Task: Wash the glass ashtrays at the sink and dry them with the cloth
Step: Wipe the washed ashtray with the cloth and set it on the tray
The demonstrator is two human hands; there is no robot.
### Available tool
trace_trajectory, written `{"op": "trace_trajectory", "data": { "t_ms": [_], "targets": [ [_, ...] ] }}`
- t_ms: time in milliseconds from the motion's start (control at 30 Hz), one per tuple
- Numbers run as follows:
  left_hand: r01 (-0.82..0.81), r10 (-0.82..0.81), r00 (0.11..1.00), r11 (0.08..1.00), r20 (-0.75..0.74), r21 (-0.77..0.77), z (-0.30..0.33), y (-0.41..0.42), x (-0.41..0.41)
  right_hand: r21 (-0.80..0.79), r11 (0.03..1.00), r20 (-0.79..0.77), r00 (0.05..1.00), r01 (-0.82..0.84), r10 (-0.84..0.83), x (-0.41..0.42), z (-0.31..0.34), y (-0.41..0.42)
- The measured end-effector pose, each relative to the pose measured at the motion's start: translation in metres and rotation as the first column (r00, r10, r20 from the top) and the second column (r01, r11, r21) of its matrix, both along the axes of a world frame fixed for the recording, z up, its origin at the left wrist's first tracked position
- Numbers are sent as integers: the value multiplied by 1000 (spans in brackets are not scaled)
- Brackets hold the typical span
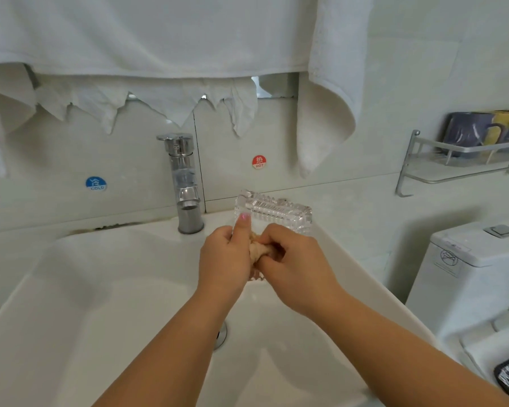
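Observation:
A clear cut-glass ashtray (272,211) is held up on edge over the right rim of the white sink (71,304). My left hand (225,259) grips its near side, thumb up against the glass. My right hand (294,265) holds a bunched tan cloth (257,249) pressed against the ashtray between the two hands. The lower part of the ashtray is hidden behind my hands. No water runs from the chrome faucet (185,186).
White towels (159,33) hang above the sink. Blue COLD (96,183) and red HOT (259,162) stickers mark the wall. A metal rack (459,160) with mugs (482,130) hangs at right, above a toilet tank (476,254). The drain (221,336) lies below my arms.

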State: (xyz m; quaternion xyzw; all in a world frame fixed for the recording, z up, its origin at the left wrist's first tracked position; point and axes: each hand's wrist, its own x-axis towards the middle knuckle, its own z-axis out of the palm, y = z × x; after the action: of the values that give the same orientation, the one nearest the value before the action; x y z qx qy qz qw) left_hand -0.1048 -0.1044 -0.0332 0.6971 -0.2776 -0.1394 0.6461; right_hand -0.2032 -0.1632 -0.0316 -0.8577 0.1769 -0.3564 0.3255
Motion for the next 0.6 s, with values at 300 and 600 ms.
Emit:
{"op": "trace_trajectory", "data": {
  "t_ms": [300, 600],
  "targets": [
    [107, -107, 994, 993, -1, 41, -5, -9, -20, -170, 916, 90, 931, 363, -353, 10, 15, -17],
    [-11, 11, 999, 1000, 46, 11, 3, 1, -9, -343, 894, -59, 943, 288, -327, 0, 5, -11]
  ]
}}
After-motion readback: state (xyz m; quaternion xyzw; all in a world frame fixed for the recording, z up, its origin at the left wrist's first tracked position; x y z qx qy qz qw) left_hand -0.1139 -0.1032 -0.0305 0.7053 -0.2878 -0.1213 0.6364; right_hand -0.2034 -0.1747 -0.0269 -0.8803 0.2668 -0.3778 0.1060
